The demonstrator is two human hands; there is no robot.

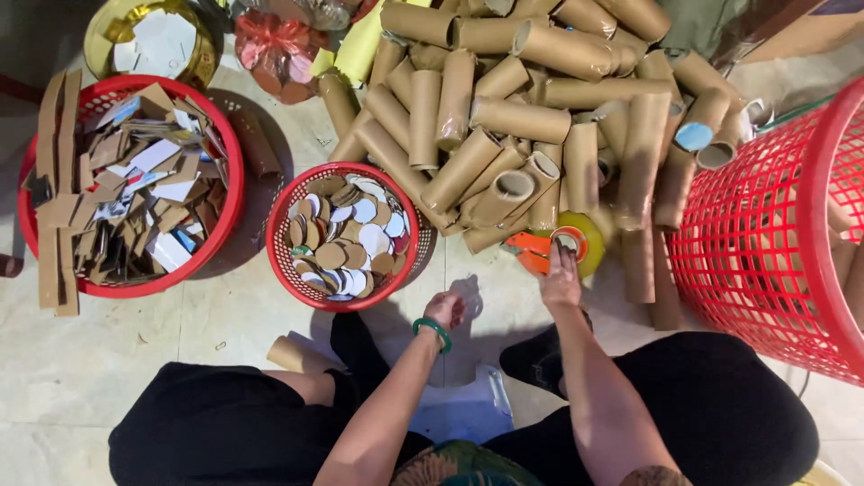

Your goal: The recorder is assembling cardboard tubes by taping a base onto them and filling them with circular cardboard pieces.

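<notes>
Cardboard tubes (522, 117) lay heaped on the floor at twelve o'clock from the seated person, close enough to pick from without shifting. The right hand (562, 281) reached to one o'clock and rested on a yellow tape roll (580, 241) in its orange dispenser (526, 252), probably gripping it, though the fingers hid the contact. The left hand (445, 310) hung loosely curled and empty beside the small red basket (286, 261) of card discs (346, 236), at eleven o'clock.

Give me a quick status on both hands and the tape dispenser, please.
Right hand on the orange tape dispenser. Left hand closed, off the floor, beside the small red basket of paper discs. Cardboard tubes piled right behind the dispenser.
</notes>
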